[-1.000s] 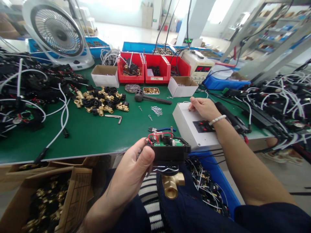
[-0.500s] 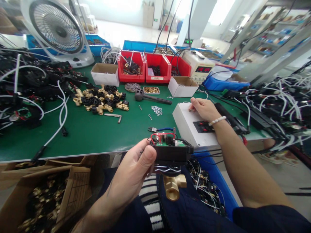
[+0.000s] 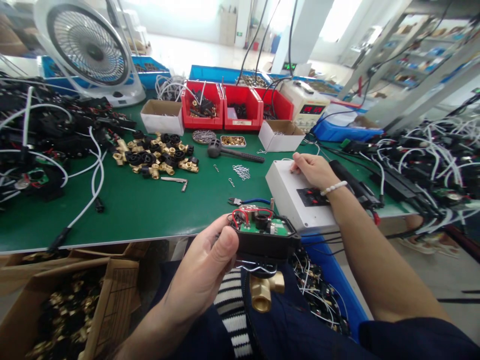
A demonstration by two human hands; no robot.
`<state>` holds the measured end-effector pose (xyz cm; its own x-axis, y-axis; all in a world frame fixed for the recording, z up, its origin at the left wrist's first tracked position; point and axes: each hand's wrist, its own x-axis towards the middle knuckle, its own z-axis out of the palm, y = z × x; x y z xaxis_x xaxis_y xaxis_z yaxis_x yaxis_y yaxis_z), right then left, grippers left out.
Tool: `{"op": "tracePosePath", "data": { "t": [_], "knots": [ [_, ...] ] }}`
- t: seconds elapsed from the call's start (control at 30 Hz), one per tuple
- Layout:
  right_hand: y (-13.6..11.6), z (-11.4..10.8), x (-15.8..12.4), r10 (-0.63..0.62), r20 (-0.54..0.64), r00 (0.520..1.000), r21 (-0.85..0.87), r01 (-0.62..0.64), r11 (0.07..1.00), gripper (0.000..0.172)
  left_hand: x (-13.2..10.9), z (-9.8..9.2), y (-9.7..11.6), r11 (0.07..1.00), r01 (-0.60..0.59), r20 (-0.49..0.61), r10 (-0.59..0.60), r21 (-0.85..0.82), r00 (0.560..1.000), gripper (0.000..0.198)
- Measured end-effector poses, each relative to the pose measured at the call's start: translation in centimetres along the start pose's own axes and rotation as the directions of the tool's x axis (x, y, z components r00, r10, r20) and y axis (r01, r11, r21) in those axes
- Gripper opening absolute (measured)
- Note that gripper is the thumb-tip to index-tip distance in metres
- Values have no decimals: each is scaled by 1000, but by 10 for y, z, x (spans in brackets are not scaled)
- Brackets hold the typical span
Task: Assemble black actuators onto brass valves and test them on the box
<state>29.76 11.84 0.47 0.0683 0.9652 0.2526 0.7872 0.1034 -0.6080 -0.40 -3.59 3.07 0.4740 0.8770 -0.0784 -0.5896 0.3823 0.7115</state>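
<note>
My left hand [image 3: 204, 267] is closed round a black open-topped actuator housing [image 3: 267, 240] with a green circuit board and red wires inside. A brass valve [image 3: 265, 291] hangs under the housing, over my lap. My right hand [image 3: 314, 169] rests on a white test box [image 3: 290, 192] at the table's front right, fingers curled, fingertips pressing near its far edge. Beside the wrist, the box has a black panel with red switches [image 3: 310, 196].
Green table [image 3: 142, 205] with a pile of brass and black fittings [image 3: 155, 155], a black mallet [image 3: 234, 151], blue-handled cutters [image 3: 249, 201], red bins [image 3: 225, 105], small white boxes, a fan [image 3: 90, 50]. Cabled actuators are heaped left and right. Cardboard box of valves [image 3: 67, 310] and a blue crate [image 3: 333, 280] below.
My left hand has tilted the housing slightly, so more of its green board shows. My right hand has stayed on the white box.
</note>
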Motion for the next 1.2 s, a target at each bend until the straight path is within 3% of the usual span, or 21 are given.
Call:
{"op": "tracePosePath", "data": {
  "t": [0.13, 0.37, 0.63, 1.0, 1.2],
  "knots": [
    [-1, -1, -1, 3, 6, 1000, 5, -3, 1000, 67, 2, -2, 0, 1000, 18, 39, -18, -16, 999, 56],
    [-3, 0, -3, 4, 42, 999, 47, -6, 999, 43, 7, -3, -2, 979, 114, -48, -123, -167, 991, 40],
    [-1, 0, -2, 8, 41, 999, 47, -10, 999, 40, 8, -3, 6, 928, 266, 15, -272, -259, 962, 44],
    [-5, -2, -3, 20, 39, 999, 14, -20, 1000, 37, 4, -6, 4, 913, 248, 68, -239, -324, 969, 39],
    [-7, -3, -3, 35, 47, 998, -5, -35, 999, 28, 5, -8, 2, 907, 242, 71, -232, -344, 970, 45]
  ]
}}
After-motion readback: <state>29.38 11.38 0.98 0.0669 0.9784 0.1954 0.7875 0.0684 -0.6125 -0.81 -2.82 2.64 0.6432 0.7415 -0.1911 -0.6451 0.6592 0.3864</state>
